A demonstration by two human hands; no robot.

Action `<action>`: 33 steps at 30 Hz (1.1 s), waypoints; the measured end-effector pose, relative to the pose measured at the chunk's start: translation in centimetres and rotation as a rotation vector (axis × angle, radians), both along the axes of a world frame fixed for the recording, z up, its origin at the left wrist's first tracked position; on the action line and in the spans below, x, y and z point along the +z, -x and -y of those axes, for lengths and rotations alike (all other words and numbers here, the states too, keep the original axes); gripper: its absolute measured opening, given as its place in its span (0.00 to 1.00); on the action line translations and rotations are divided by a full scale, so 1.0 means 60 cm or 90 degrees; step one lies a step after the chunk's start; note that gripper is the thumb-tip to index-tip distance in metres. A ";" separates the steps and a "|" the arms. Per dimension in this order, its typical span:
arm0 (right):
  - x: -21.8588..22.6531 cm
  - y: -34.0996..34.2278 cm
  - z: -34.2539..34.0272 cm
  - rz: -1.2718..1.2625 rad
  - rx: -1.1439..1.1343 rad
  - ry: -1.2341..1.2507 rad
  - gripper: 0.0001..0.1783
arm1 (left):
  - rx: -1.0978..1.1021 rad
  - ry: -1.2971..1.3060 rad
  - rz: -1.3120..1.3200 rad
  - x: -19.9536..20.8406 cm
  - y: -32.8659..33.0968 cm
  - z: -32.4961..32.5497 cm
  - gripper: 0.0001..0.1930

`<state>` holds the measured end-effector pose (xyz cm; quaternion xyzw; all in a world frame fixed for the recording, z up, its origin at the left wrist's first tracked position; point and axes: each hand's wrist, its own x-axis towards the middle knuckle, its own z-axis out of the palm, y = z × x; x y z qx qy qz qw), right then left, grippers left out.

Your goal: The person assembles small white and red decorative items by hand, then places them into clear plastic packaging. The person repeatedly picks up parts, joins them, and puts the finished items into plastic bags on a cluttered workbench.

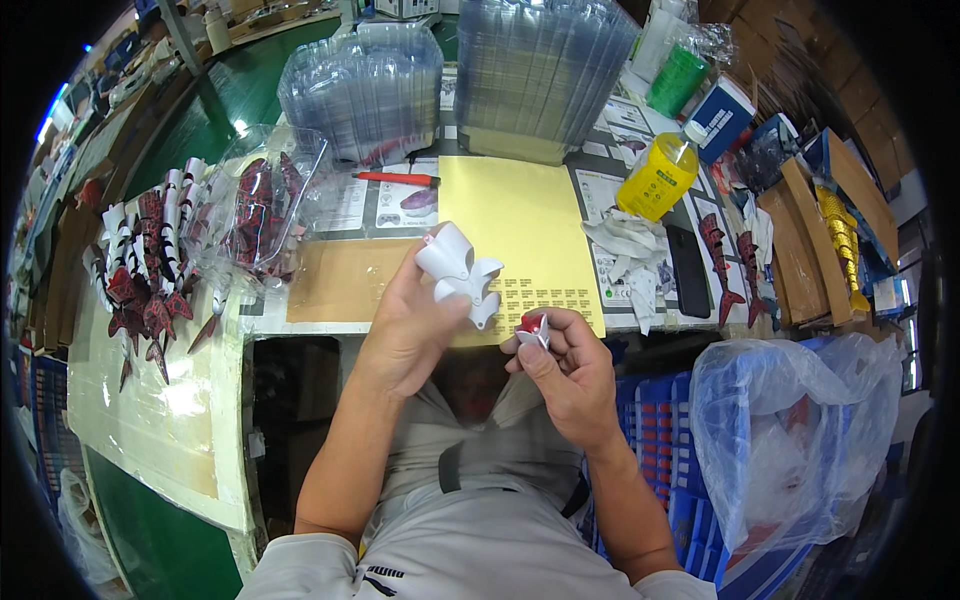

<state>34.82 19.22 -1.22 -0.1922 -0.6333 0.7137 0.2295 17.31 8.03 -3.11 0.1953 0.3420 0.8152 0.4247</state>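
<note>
A cluttered worktop (170, 440) in a workshop with a green floor (150, 550) surrounds a yellow sheet (510, 215). Over the sheet's left edge, above its near half, is a white plastic part (460, 272) held in the left hand (415, 325), with the thumb against its lower end. Its long axis slants: the wide, round, tube-like end points up and left, away from the wearer, and the narrow tip points down and right, toward the right hand; curved prongs stick out on that right side. The right hand (575, 375), by the sheet's near right corner, pinches a small red-and-white piece (533, 329) between thumb and fingers; which way this piece points is hard to tell. The white part lies up and left of that hand, the two pieces apart. Left of the sheet's far end is a red pen-like tool (395, 179), and farther left a pile of dark red, black and white jointed fish shapes (150, 290). Stacks of clear trays (540, 85) stand beyond the sheet; a yellow bottle (657, 180) and a black phone (688, 270) lie to its right.
</note>
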 end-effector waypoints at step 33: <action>-0.021 -0.035 -0.073 -0.083 -0.079 0.378 0.27 | -0.004 0.113 -0.049 0.035 -0.004 -0.050 0.30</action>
